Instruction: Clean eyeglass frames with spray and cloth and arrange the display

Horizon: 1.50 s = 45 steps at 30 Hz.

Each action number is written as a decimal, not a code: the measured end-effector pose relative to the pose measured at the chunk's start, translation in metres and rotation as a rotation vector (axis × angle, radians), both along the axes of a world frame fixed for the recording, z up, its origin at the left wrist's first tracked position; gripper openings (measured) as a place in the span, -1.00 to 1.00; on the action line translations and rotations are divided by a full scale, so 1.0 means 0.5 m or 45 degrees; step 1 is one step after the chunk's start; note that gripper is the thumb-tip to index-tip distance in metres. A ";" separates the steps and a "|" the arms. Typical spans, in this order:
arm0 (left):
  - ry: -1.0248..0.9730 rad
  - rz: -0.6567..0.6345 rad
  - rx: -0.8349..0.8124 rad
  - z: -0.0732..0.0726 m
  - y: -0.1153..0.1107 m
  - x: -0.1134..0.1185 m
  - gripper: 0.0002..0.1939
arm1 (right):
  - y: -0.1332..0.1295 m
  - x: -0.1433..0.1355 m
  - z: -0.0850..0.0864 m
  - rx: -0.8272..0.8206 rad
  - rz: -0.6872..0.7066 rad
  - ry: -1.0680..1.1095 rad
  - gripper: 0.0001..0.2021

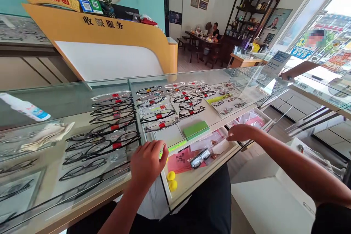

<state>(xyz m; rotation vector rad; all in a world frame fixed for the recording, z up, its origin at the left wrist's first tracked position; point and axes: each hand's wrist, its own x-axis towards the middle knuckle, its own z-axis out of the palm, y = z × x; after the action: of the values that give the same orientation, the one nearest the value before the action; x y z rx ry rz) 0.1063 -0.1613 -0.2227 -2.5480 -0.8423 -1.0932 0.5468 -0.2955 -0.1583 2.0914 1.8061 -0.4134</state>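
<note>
Biggest thing here is the long glass display case (79,205) with the pale wooden front edge, running right across in front of me. Behind it there's a curved yellow-and-white reception counter (142,36), then a tall dark wooden shelf unit (244,9) further back. Near the shelf, someone in a black top (216,31) is sitting at a long dark wooden table (196,36).

Down at my lap, a shallow pale-walled drawer (197,181) is pulled out from under the case. Just right of it there's another open drawer (270,121) with clear and pink packets inside.

My left hand (148,161) is by the near left side of the first drawer, at the case's front edge, fingers curled. Can't tell if it's actually gripping anything. My right hand (241,132) is down at the drawer's right end, fingers bent; tips are hidden, so can't say if they're holding the edge.

Smaller stuff: a crumpled cream cloth (49,137) and a white plastic bottle with a blue band (27,108) off left, rows of red-tagged eyeglass frames (115,127) under the glass, and a flat green rectangular box (196,130) just beyond the drawer. Inside the drawer: a pink card with black lettering (175,161), dark-framed glasses in a clear sleeve (200,158) on the card's right, and two little round yellow things (171,176) in the near left corner.
</note>
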 end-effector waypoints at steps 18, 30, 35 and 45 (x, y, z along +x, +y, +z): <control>0.075 0.109 0.278 -0.015 0.032 -0.198 -0.85 | 0.336 0.000 0.069 0.599 0.064 -0.214 -0.50; 0.030 0.122 0.117 -0.025 0.038 -0.188 -0.75 | 0.356 0.011 0.045 0.588 -0.007 -0.219 -0.45; 0.095 0.162 0.176 -0.020 0.036 -0.189 -0.75 | 0.290 0.016 0.061 0.645 0.019 -0.182 -0.45; 0.052 0.035 0.220 -0.005 0.016 -0.165 -0.84 | -0.001 0.019 0.132 0.422 0.209 0.114 -0.51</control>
<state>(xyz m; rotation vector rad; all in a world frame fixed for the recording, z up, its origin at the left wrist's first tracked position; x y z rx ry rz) 0.0238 -0.1535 -0.2250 -2.4012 -0.7366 -1.0529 0.5563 -0.2959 -0.0924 2.1377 2.2079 -0.1752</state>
